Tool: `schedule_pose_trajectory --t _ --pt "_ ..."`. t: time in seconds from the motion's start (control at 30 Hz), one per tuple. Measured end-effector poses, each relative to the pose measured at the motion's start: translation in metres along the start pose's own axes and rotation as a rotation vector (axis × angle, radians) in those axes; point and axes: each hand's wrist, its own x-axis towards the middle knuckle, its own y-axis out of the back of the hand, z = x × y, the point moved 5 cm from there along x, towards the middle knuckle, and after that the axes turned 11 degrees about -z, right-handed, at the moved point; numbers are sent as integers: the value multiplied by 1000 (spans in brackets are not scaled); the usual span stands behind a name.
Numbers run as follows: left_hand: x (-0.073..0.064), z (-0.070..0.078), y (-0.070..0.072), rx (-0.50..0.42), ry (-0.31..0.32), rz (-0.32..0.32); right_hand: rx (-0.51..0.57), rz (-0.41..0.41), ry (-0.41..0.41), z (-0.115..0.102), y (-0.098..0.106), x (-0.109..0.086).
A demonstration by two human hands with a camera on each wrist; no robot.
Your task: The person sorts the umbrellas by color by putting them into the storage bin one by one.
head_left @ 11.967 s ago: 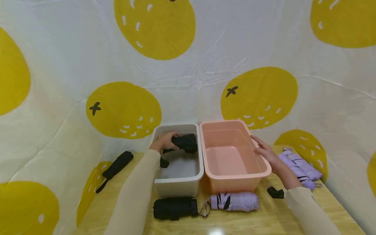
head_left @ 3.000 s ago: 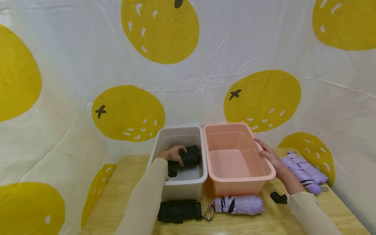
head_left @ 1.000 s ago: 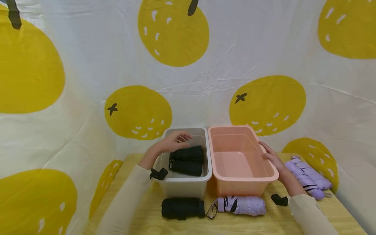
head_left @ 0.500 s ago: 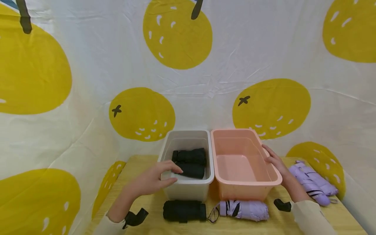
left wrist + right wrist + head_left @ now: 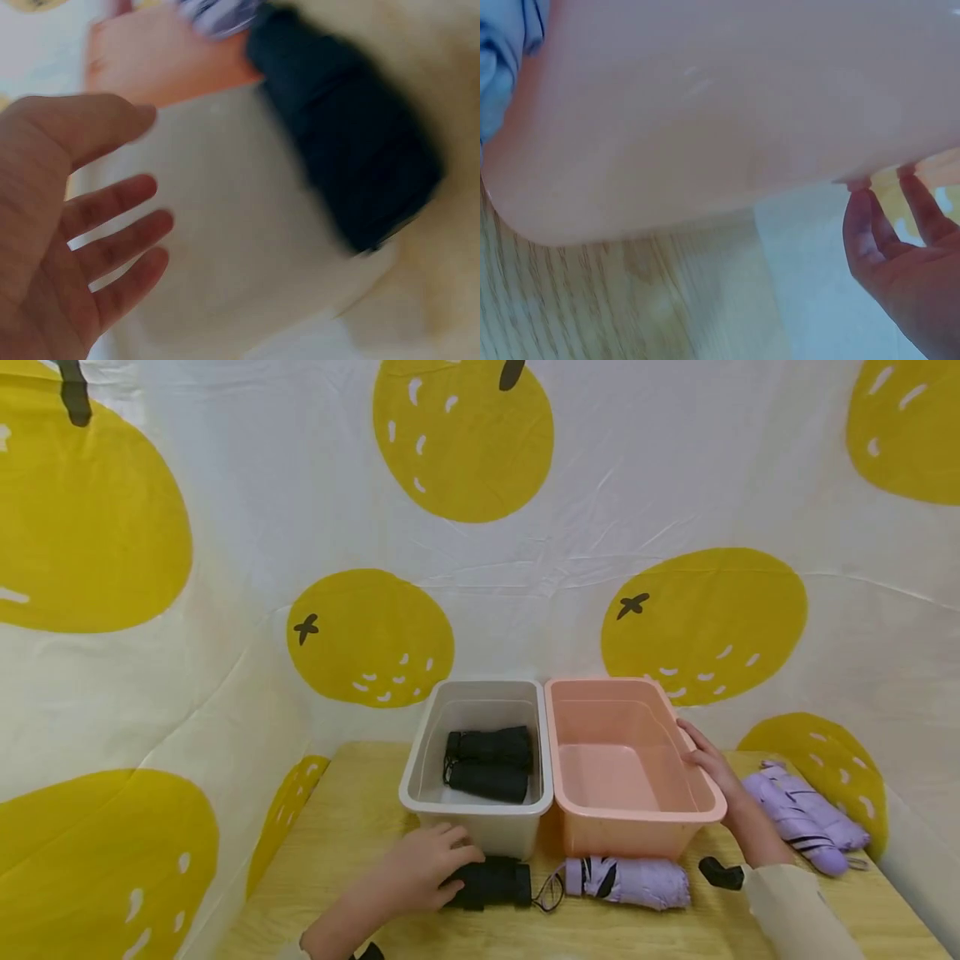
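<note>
My left hand (image 5: 427, 870) is over the left end of a folded black umbrella (image 5: 491, 883) that lies on the table in front of the grey bin (image 5: 480, 810). In the left wrist view, a gap separates its spread, slightly bent fingers (image 5: 124, 236) from that umbrella (image 5: 352, 135). Two more black umbrellas (image 5: 487, 781) lie side by side inside the grey bin. My right hand (image 5: 716, 768) holds the right rim of the pink bin (image 5: 630, 817); the right wrist view shows its fingertips (image 5: 859, 184) against the rim's outer side.
A lilac umbrella (image 5: 633, 882) with black marks lies before the pink bin, its cord loop beside the black one. More lilac umbrellas (image 5: 810, 818) lie at the table's right. The bins stand side by side on the wooden table (image 5: 352, 810), against a fruit-patterned cloth (image 5: 517, 610).
Earlier the left hand put a black umbrella into the grey bin and let go. Since then it has come back and down to the black umbrella in front. The right hand has stayed.
</note>
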Motion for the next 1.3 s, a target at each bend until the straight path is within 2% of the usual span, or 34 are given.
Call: schedule_pose_trajectory --t 0.1,0.3,0.43,0.53,0.67,0.83,0.97,1.1,1.3 --pt "5 0 -26 52 -10 -58 14 -5 -3 0 1 0" --pt "10 -2 -64 98 61 -152 -19 21 -11 0 3 -2" --pt "15 0 -78 162 55 -155 -45 31 -13 -3 6 -3" --pt "15 -1 -83 189 73 -143 -47 35 -41 -1 6 -2" --pt "9 -5 -85 143 93 -169 -60 60 -67 2 6 -3" --pt "-13 -13 -87 37 161 -224 -50 13 -24 2 4 -7" --pt "-36 -23 -88 28 223 -209 -17 1 35 2 5 -10" --pt "-64 -37 -87 17 306 -190 8 -20 48 1 5 -9" --pt "-111 -56 -88 -52 433 -219 1 -47 39 3 1 -4"
